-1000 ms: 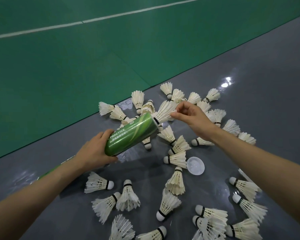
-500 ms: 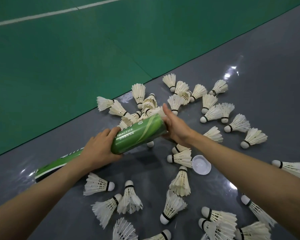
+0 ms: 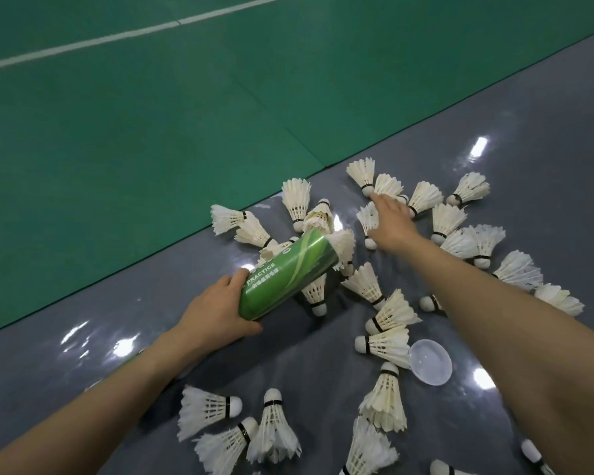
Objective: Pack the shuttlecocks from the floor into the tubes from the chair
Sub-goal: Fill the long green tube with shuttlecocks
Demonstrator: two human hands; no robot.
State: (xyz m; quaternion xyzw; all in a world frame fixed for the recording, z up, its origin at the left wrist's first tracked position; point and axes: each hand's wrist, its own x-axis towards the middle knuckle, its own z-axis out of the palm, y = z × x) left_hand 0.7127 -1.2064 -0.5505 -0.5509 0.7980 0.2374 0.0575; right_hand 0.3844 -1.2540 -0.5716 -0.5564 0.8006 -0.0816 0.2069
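the scene is lit evenly but dimly from overhead. white glare patches are thrown on the glossy grey floor (image 3: pixel 546 149): at upper right, at left, and beside the lid (image 3: pixel 430 361). a soft shadow is cast under the tube (image 3: pixel 288 272). the right hand (image 3: pixel 390 222) is slightly smeared by motion. the white line (image 3: pixel 83 44) is faintly bowed by the wide lens, and the shuttlecocks (image 3: pixel 275 430) at the bottom edge are softened.

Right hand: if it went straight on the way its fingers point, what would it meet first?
Most likely the far shuttlecock, whose cork lies just ahead of the right hand; depth leaves it unclear whether they touch.
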